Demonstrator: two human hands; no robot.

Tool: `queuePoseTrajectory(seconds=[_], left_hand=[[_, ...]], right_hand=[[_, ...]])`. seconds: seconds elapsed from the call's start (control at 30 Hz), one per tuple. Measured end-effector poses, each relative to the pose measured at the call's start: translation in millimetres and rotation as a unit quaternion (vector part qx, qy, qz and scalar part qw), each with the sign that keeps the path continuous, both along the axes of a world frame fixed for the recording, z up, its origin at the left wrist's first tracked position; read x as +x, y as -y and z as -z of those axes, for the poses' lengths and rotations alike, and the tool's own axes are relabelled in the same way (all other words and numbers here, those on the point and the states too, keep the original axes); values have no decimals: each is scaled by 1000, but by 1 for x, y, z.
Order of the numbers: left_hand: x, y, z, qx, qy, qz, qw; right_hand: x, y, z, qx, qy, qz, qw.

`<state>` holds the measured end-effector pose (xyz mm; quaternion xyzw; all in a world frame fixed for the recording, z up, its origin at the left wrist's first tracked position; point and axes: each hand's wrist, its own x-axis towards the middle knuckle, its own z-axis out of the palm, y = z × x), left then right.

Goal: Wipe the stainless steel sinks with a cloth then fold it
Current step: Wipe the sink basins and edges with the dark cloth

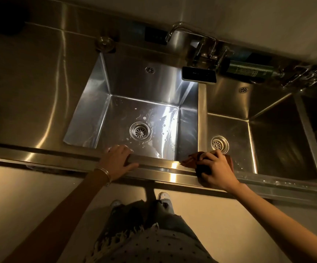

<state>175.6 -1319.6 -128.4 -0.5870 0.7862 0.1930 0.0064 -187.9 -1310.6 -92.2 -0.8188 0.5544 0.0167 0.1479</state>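
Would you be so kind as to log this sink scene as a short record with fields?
left hand: grips the stainless steel front rim before the left steel basin
right hand: holds a crumpled reddish-brown cloth on that rim, near the divider
left basin floor: wet, droplets around its round drain strainer
right steel basin: darker, second drain strainer visible
cloth folded: no, bunched

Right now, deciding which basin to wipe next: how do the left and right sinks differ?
The left sink is brightly lit, its floor spotted with droplets and white flecks; the right sink lies in shadow, few marks showing. The left hand holds the left sink's front rim bare; the right hand grips a brown cloth at the right sink's. Both are steel with round drain strainers.
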Motion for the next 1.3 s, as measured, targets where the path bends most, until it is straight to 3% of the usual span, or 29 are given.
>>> queuePoseTrajectory(seconds=[0.13, 0.23, 0.4, 0.53, 0.73, 1.0, 1.17, 1.3], left_hand=[[46, -5, 4, -18, 10, 2, 1000], [66, -6, 4, -18, 20, 12, 1000], [89, -10, 6, -11, 4, 28, 1000], [100, -12, 6, -13, -6, 50, 999], [95, -10, 3, -31, 5, 64, 997], [101, -9, 4, -19, -13, 54, 998], [114, -3, 3, -20, -2, 33, 999], [120, 7, -1, -28, 7, 19, 999]], right_hand=[[35, -21, -4, -45, 2, -17, 999], [96, -31, 6, -84, 54, -45, 994], [205, -14, 14, -56, 73, -80, 993], [170, -21, 5, -26, 75, -99, 992], [111, -36, -12, 103, 132, 137, 976], [196, -7, 2, 15, 39, -12, 999], [179, -4, 1, 60, -24, 1, 998], [209, 3, 3, 48, 0, 14, 999]])
